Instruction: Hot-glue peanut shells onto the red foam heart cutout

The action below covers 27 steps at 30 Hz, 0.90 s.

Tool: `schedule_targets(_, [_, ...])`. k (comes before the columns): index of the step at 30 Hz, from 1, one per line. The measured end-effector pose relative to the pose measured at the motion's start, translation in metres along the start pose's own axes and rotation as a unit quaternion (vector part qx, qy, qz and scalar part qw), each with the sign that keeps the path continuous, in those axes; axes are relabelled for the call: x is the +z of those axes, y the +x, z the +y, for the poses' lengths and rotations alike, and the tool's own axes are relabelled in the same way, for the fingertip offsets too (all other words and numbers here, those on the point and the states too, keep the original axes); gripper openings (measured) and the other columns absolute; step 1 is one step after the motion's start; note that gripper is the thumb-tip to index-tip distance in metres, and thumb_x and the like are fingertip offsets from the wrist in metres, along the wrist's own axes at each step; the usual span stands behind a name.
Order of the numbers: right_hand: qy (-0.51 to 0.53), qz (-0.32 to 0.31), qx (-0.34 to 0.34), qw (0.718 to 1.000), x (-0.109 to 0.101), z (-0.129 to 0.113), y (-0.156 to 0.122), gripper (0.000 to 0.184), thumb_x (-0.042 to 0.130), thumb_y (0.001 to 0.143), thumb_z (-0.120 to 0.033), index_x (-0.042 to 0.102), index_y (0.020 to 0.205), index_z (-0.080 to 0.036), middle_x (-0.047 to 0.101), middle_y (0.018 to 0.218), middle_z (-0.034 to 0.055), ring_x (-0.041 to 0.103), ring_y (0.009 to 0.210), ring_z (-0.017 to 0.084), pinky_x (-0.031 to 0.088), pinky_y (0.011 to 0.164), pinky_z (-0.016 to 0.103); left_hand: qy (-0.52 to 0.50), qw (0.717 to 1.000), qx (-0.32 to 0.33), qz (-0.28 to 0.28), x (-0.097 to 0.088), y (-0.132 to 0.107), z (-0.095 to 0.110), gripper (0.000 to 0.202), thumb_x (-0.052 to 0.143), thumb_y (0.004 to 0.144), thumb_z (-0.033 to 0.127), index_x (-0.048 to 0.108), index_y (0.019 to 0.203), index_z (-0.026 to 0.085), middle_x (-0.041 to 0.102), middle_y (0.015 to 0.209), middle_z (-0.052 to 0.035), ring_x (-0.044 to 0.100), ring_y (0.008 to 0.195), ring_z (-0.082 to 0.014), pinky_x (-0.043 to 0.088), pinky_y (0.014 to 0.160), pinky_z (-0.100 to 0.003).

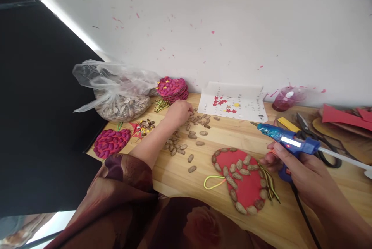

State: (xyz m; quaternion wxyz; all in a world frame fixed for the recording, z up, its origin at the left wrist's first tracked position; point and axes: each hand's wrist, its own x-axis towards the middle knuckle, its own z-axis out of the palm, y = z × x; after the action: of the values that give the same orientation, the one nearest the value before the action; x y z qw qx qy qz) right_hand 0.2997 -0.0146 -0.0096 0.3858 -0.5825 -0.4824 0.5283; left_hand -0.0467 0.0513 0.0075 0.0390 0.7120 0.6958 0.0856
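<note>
My right hand point(302, 167) is closed around the handle of a blue glue gun point(293, 142), a white glue stick point(343, 157) sticking out of its back. The nozzle points left, above the table. My left hand point(179, 114) is at the far end of a scatter of peanuts point(174, 144), its fingers curled down and mostly hidden; whatever is in them cannot be made out. Between me and the glue gun lies a red heart-shaped board point(248, 191) with peanuts along its edge and across its middle. A yellow-green cord loop point(214, 183) and tassel point(270, 185) are at its sides.
A plastic bag of peanuts point(124, 103) stands back left, beside stacked pink-purple peanut pieces point(173, 88). Another such piece point(112, 143) lies front left. Paper with stars point(232, 102), a cup of dark red liquid point(283, 100), scissors point(305, 125) and red cutouts point(345, 117) line the wall.
</note>
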Motion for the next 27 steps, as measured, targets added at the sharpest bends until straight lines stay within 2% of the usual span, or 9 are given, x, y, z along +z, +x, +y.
schedule_targets(4, [-0.014,-0.004,0.003,1.0,-0.001,0.0,0.0,0.047,0.078,0.075,-0.064,0.066,0.086,-0.02,0.07,0.073,0.0026,0.068,0.068,0.02,0.057,0.06,0.028,0.013,0.999,-0.028,0.012,0.0,-0.004,0.002,0.017,0.063,0.087,0.023,0.077,0.085,0.016,0.078,0.092,-0.0127,0.07,0.087,-0.0276,0.052,0.082,-0.036])
schedule_targets(8, [-0.02,0.007,0.002,1.0,-0.002,0.002,0.0,0.045,0.077,0.077,-0.063,0.067,0.083,-0.02,0.07,0.073,0.0032,0.069,0.069,0.021,0.056,0.063,0.03,0.015,0.999,-0.04,0.016,-0.004,-0.006,-0.002,0.031,0.061,0.091,0.039,0.076,0.076,0.017,0.076,0.08,-0.0126,0.07,0.08,-0.0274,0.051,0.076,-0.034])
schedule_targets(14, [-0.021,0.006,0.008,1.0,-0.002,0.001,-0.001,0.046,0.077,0.077,-0.064,0.068,0.082,-0.019,0.07,0.074,0.0037,0.069,0.07,0.021,0.056,0.064,0.03,-0.014,0.999,-0.027,0.019,-0.007,-0.006,-0.003,0.019,0.062,0.088,0.024,0.08,0.094,0.02,0.08,0.098,-0.0078,0.071,0.089,-0.0238,0.051,0.081,-0.031])
schedule_targets(21, [-0.01,0.005,-0.008,1.0,-0.003,0.002,-0.001,0.046,0.077,0.077,-0.064,0.068,0.08,-0.018,0.07,0.073,0.0039,0.069,0.07,0.02,0.056,0.063,0.029,-0.02,0.999,-0.024,0.01,0.002,-0.002,0.002,0.016,0.065,0.084,0.019,0.079,0.09,0.017,0.079,0.093,-0.0099,0.071,0.087,-0.0247,0.053,0.085,-0.033])
schedule_targets(27, [-0.019,0.0,-0.012,1.0,-0.002,0.001,-0.001,0.042,0.075,0.081,-0.06,0.07,0.078,-0.018,0.071,0.074,0.0042,0.069,0.069,0.02,0.057,0.064,0.03,-0.03,0.999,0.0,0.026,-0.006,-0.009,0.002,0.016,0.063,0.087,0.019,0.078,0.093,0.017,0.078,0.1,-0.0098,0.07,0.097,-0.0252,0.052,0.093,-0.034])
